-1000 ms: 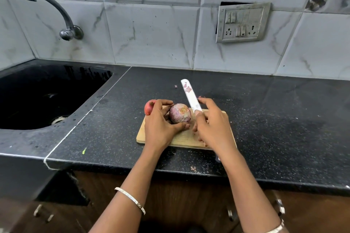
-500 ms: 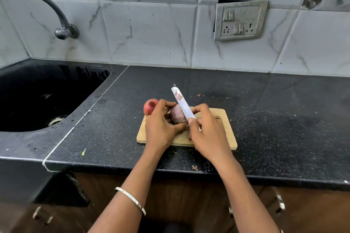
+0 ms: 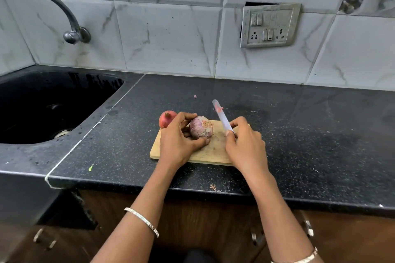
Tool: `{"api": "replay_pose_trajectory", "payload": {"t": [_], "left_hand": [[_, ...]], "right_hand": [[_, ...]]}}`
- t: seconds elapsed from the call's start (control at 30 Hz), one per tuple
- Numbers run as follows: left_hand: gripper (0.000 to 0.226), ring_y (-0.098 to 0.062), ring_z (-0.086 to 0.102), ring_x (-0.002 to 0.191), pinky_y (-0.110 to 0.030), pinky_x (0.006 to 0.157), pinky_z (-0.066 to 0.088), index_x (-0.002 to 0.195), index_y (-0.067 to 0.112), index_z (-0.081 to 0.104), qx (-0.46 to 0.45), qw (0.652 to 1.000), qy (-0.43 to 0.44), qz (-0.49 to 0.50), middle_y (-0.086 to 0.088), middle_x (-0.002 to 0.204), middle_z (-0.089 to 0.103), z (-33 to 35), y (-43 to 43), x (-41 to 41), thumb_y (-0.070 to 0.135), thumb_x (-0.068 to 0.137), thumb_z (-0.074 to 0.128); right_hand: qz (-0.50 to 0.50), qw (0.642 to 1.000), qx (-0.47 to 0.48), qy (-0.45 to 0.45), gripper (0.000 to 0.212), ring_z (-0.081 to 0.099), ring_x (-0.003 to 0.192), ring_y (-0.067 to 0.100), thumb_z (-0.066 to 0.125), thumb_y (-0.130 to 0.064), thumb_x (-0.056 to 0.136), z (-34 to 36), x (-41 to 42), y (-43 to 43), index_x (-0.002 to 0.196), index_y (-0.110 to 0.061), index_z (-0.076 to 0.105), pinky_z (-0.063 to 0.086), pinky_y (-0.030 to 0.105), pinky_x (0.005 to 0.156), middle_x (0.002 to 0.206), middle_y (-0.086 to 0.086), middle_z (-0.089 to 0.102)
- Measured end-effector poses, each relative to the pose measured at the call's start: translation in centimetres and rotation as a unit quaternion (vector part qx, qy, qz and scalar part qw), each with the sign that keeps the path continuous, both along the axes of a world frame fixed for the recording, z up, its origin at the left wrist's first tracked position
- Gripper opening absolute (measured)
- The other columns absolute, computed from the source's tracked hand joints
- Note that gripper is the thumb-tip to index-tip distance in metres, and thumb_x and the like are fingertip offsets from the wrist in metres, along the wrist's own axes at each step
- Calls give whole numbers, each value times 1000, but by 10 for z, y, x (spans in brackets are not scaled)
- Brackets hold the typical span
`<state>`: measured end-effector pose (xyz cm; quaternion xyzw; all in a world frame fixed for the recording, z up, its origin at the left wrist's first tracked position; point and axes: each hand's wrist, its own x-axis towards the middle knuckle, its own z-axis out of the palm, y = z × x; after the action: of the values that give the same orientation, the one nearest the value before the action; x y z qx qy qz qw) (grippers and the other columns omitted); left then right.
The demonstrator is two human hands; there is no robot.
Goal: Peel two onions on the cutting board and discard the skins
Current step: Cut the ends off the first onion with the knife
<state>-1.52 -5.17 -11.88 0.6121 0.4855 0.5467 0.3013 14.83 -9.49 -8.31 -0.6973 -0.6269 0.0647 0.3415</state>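
Partly peeled onion [image 3: 201, 127] sits on the cutting board [image 3: 211, 152], the left hand [image 3: 177, 141] grip curled round it. Second onion [image 3: 166, 118] (red skin intact) lies at the board's far left corner. Right hand [image 3: 245, 147] grip is clamped on a knife [image 3: 222, 118], blade raised beside the held onion. Board rests on the black bench [image 3: 310, 134].

- desk [image 3: 299, 130]: black, finely speckled white;
- cutting board [image 3: 213, 151]: pale tan wood;
- near onion [image 3: 201, 127]: mottled purple-pink;
- far-left onion [image 3: 166, 118]: red;
- knife [image 3: 222, 118]: white, pink-smeared;
- wall tiles [image 3: 166, 34]: white, grey-veined marble;
- sink [image 3: 42, 100]: black.
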Motion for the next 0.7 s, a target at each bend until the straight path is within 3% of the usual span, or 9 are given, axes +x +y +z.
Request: {"api": "replay_pose_trajectory", "payload": {"t": [0.13,0.23,0.33,0.5,0.7], "left_hand": [[66,11,66,101,-16,91,54,122,21,63,8,1000,28,-6,16,109,70,0,-2,-2,9,65,95],[66,17,60,105,-8,94,46,125,26,60,13,997,71,-1,22,109,67,1,-4,-5,17,68,93],[66,7,62,114,-16,100,48,127,30,57,7,996,84,-10,16,120,69,2,-5,-5,22,72,91],[64,-1,60,123,-19,106,46,128,28,56,0,997,69,-22,12,127,66,1,-12,-8,18,75,90],[65,-1,59,124,-33,110,48,127,31,56,-6,998,48,-27,14,127,66,0,-20,-11,16,74,91]], "right_hand": [[-68,993,29,-90,11,54,79,30,50,-24,104,7,18,8,114,-22,53,37,35,62,90,4,63],[-53,984,32,-164,20,57,97,28,52,-23,103,3,23,19,120,-18,59,41,35,63,101,5,67],[-24,975,-16,-222,28,52,112,26,48,-31,104,-10,26,24,127,-21,61,49,39,77,119,2,65],[-24,968,-37,-249,42,47,115,27,35,-47,107,-17,26,10,127,-26,66,52,37,78,119,-3,67],[-23,971,-39,-236,39,49,110,24,35,-44,108,-13,30,-19,123,-28,67,43,32,64,109,-5,69]]}}
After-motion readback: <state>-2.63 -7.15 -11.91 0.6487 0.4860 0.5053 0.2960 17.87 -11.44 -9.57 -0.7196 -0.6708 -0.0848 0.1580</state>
